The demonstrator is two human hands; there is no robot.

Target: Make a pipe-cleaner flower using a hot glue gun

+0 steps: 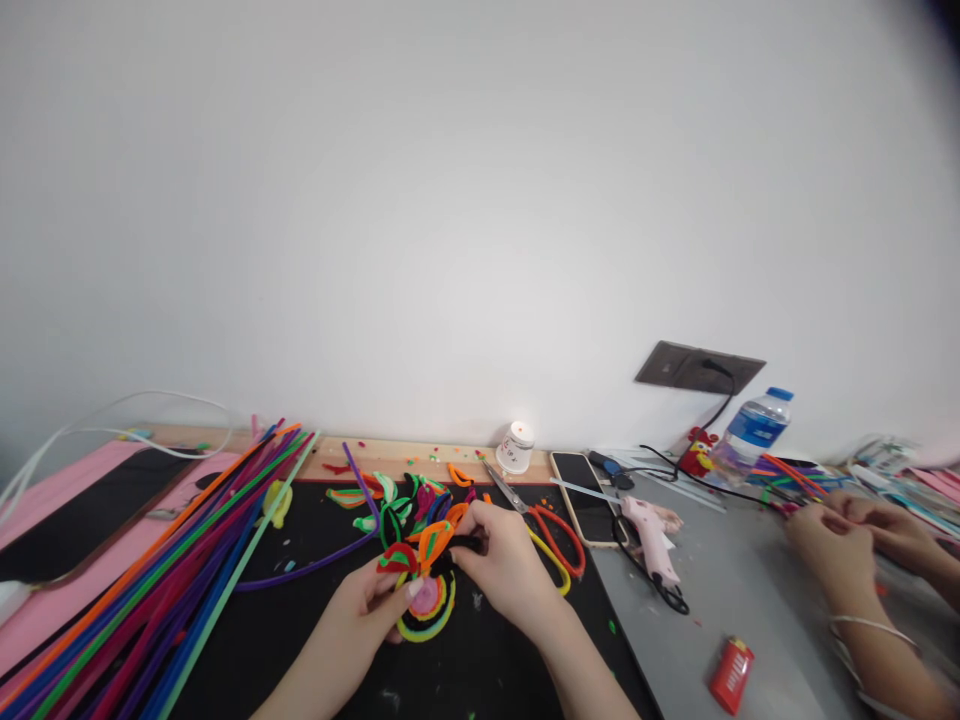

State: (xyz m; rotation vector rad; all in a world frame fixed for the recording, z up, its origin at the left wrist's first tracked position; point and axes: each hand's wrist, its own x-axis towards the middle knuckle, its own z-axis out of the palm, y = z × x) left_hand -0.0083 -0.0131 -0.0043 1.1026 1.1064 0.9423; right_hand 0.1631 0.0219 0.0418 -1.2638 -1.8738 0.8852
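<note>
My left hand (375, 605) is closed on a round coiled pipe-cleaner piece (427, 600) with a pink middle and yellow, black and red rings. Red and orange leaf-like loops with green insides (433, 545) stand at its top. My right hand (499, 560) pinches a short black pipe cleaner (466, 542) beside the orange loop. Just behind both hands, several coloured pipe-cleaner loops (390, 500) lie on the black mat (300, 640).
Long pipe cleaners (180, 560) lie at the left. Orange-handled scissors (555, 535), a paper cup (516, 448), a phone (589, 495), a pink glue gun (651, 545), a red lighter (731, 675) and a bottle (754, 430) stand or lie rightward. Another person's hands (847, 540) are far right.
</note>
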